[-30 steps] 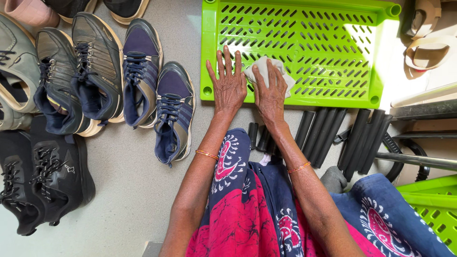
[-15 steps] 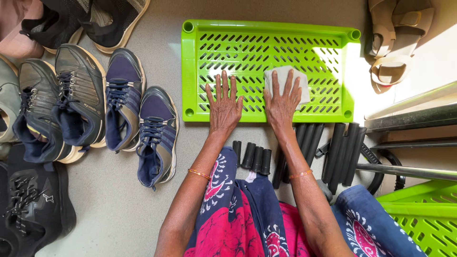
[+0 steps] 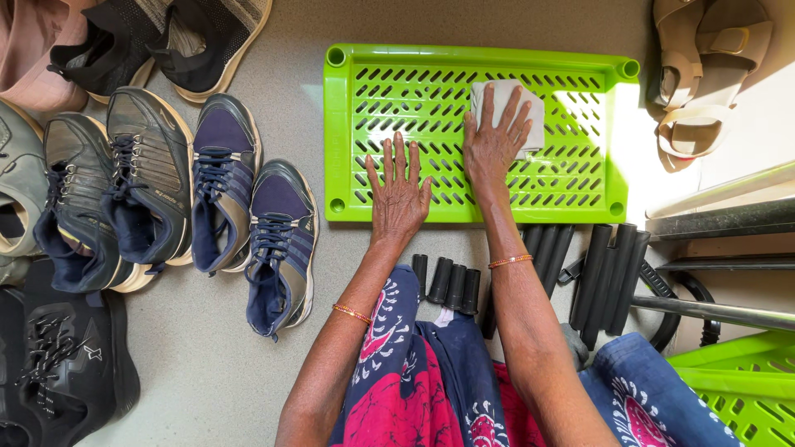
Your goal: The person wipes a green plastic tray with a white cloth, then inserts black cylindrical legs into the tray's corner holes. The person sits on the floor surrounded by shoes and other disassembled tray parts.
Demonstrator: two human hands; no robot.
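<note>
Shoes (image 3: 157, 182) are lying in rows on the floor (image 3: 207, 364) at the left: dark trainers, then a navy pair (image 3: 252, 223) just left of the tray. A black pair is sitting at the far left corner.

The green tray (image 3: 431, 91), a slotted plastic shelf, is lying flat on the floor in the middle, its long side running left to right. The left hand (image 3: 399, 194) is resting palm down on the tray's near part, fingers spread wide and pointing far, holding nothing. Just to its right the right hand (image 3: 494, 145) is pressing flat on a white cloth (image 3: 530, 116), fingers splayed over it; the cloth is lying on the tray's far right part, showing beyond and beside the fingers. Both wrists are wearing thin bangles.

Near the tray's near edge, short black tubes (image 3: 447, 281) are lying side by side on the floor between the forearms, and longer black tubes (image 3: 600, 273) are lying to the right of the right arm. At the far right, tan sandals (image 3: 704, 74) are sitting beside the tray, metal rods (image 3: 720, 219) are crossing nearer, and another green tray (image 3: 737, 381) is showing at the near right corner.
</note>
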